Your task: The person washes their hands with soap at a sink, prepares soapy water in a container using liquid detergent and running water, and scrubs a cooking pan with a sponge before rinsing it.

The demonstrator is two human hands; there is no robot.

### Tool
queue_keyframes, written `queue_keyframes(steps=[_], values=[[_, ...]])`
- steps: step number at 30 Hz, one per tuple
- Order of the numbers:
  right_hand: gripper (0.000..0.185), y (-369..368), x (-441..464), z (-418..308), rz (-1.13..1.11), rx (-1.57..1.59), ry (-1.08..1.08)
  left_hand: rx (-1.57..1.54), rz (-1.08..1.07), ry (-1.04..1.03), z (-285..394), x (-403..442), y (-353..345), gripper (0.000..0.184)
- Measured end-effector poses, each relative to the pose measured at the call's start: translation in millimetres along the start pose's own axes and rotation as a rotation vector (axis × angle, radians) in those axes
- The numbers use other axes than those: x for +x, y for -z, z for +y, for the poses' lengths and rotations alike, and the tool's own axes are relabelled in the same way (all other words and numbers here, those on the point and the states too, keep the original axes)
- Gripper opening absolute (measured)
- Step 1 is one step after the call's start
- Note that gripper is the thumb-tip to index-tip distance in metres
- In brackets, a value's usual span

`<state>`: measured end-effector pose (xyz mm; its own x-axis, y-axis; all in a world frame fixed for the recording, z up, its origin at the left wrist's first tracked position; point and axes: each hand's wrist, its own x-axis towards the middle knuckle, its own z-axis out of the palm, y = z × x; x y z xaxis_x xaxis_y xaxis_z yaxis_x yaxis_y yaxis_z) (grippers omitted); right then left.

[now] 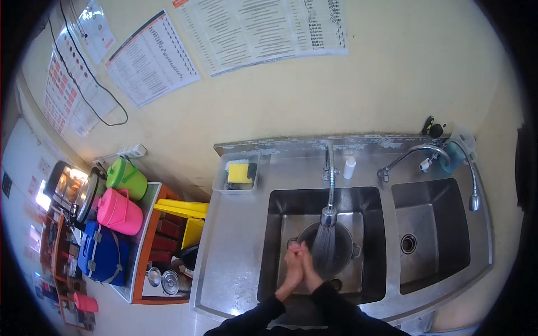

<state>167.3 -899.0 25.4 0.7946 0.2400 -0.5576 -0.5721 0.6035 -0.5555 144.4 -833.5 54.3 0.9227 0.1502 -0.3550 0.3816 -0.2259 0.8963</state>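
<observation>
Over the left basin point(369, 241) of a steel sink, my left hand point(293, 264) and my right hand point(306, 262) are pressed together, with their fingers overlapping. Whether anything lies between them is too small to tell. Just right of them, water sprays from a hanging tap head point(328, 217) into a dark two-handled pot point(343, 245) standing in the basin. The hands are beside the spray, above the pot's left edge.
A plastic tub point(234, 190) with a yellow sponge point(240, 173) stands on the left counter. A white bottle point(349, 167) is behind the basin. Right are a second basin point(431, 241) and curved tap point(417, 150). Pink point(120, 213) and green point(126, 179) containers stand left.
</observation>
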Motion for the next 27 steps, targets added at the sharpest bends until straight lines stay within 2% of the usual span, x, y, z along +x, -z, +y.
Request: queue_keyframes(steps=[1, 4, 6, 7, 8, 9, 10, 11, 14, 15, 16, 18, 20, 21, 22, 24, 25, 26, 27], values=[[0.069, -14.7, 0.9, -13.7, 0.031, 0.054, 0.12, -0.088, -0.026, -0.024, -7.5, 4.1, 5.2, 0.042], [0.063, -58.3, -41.0, -11.4, 0.086, 0.039, 0.124, -0.362, -0.097, -0.128, -37.3, 42.8, 23.1, 0.047], [0.067, -59.1, -48.6, -6.4, 0.039, -0.051, 0.085, -0.545, -0.166, -0.185, -44.7, 56.1, 24.6, 0.051], [0.07, -49.9, -33.3, -10.5, 0.061, -0.049, 0.085, -0.574, -0.223, 0.041, 38.7, -3.1, 25.3, 0.056], [0.073, -45.0, -27.5, -11.9, 0.084, -0.045, 0.078, -0.593, -0.257, 0.096, 38.6, -5.9, 17.9, 0.056], [0.064, -70.4, -50.6, -45.4, 0.236, 0.039, 0.05, -0.612, -0.285, 0.16, 32.2, -10.3, 9.1, 0.055], [0.063, -77.5, -52.0, -52.6, 0.18, -0.01, 0.079, -0.63, -0.308, 0.221, 23.8, -10.9, 6.4, 0.055], [0.063, -86.0, -47.9, -63.3, 0.114, -0.058, 0.124, -0.81, -0.416, 0.232, 12.2, 10.1, 12.5, 0.057], [0.061, -85.0, -47.3, -72.7, -0.036, -0.187, 0.236, -1.045, -0.389, -0.089, 0.0, 27.9, 16.5, 0.058], [0.06, -78.6, -49.9, -67.5, -0.071, -0.216, 0.262, -0.621, -0.367, 0.198, 45.0, -6.0, 20.9, 0.057], [0.059, -67.2, -57.0, -56.2, -0.094, -0.242, 0.271, -0.595, -0.261, 0.21, 92.8, -52.3, 21.5, 0.055], [0.059, -70.3, -54.5, -27.2, -0.002, -0.131, 0.359, -0.664, -0.267, 0.249, 84.4, -61.2, 20.2, 0.055], [0.059, -82.4, -70.7, -7.1, -0.039, -0.785, 0.721, -0.747, -0.273, 0.217, 85.9, -45.4, 23.0, 0.054], [0.061, -82.5, -71.5, -17.6, -0.042, -0.595, 0.561, -0.788, -0.273, 0.197, 86.0, -40.0, 24.7, 0.054], [0.062, -80.3, -70.9, -35.4, -0.007, -0.251, 0.315, -0.825, -0.27, 0.171, 85.9, -36.5, 26.0, 0.054], [0.061, -78.4, -69.5, -20.2, 0.008, -0.524, 0.48, -0.746, -0.381, 0.037, 79.0, -47.2, 23.5, 0.06], [0.061, -78.7, -65.8, -14.1, 0.015, -0.661, 0.569, -0.553, -0.206, -0.327, 58.2, -39.6, 17.6, 0.057], [0.061, -78.9, -64.3, -10.1, 0.025, -0.801, 0.661, -0.632, -0.218, -0.196, 77.6, -45.3, 21.4, 0.057], [0.066, -82.0, -78.0, -3.1, 0.05, -0.961, 0.648, -0.718, -0.219, -0.061, 98.1, -51.4, 25.5, 0.058]])
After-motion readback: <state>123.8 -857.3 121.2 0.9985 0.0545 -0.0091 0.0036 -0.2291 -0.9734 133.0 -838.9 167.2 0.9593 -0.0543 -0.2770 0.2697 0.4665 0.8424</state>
